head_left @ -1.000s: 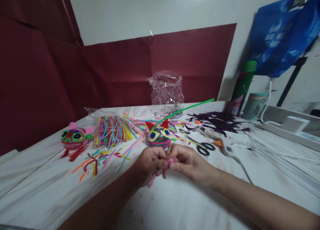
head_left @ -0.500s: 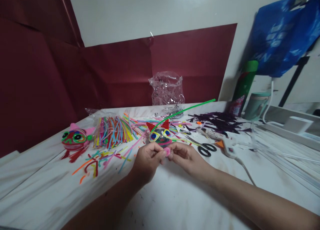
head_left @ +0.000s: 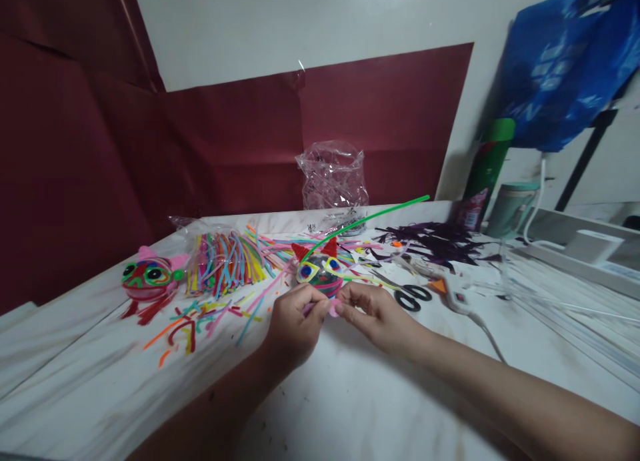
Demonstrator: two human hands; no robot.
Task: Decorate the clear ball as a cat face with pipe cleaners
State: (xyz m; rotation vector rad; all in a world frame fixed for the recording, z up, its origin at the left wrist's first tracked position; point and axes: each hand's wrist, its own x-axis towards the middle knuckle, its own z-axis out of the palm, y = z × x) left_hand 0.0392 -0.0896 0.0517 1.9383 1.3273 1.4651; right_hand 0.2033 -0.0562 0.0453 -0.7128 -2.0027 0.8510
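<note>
My left hand [head_left: 300, 317] and my right hand [head_left: 367, 311] meet low in the middle of the view, both pinching a small pink pipe cleaner coil [head_left: 334, 307]. Fingers cover part of the coil. Just behind them is a round dark craft head [head_left: 325, 282] with red ears, yellow-rimmed eyes with blue centres and pink lines below. A long green pipe cleaner [head_left: 375, 215] slants from behind its ear up to the right. Scissors [head_left: 411, 297] with black handles lie beyond my right hand.
At left stand a second craft head [head_left: 150, 281] and a bag of pipe cleaners [head_left: 227, 264], with cut pieces [head_left: 193, 324] in front. A glue gun [head_left: 457, 295] with its cord, dark purple strips [head_left: 435, 241] and a lidded cup [head_left: 513, 211] are at right. Clear plastic [head_left: 334, 177] stands behind.
The pink coil has turned between my fingers and shows less of its round face. My left fingers have curled further. Both hands stay in nearly the same place.
</note>
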